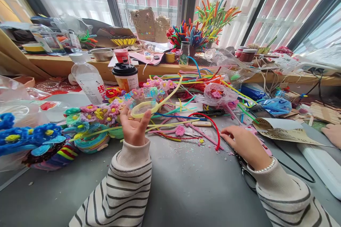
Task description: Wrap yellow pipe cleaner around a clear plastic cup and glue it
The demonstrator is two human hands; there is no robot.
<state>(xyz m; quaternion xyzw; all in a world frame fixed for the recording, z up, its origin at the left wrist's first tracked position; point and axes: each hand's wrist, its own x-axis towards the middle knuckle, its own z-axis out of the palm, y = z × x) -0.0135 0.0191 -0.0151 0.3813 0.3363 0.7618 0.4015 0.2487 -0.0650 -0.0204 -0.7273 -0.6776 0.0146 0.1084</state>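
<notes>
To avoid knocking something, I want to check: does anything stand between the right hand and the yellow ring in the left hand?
Yes: the curved red pipe cleaner lies between the right hand and the yellow ring, nearer the right hand.

Matt grey tabletop (181, 191), fuzzy pipe cleaners (220, 131) (glossy scissors (247, 177))

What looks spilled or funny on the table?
Tiny shiny bits are scattered across the gray table, near the fuzzy pink flower. They look spilled because they lie loose, not in a container.
</notes>
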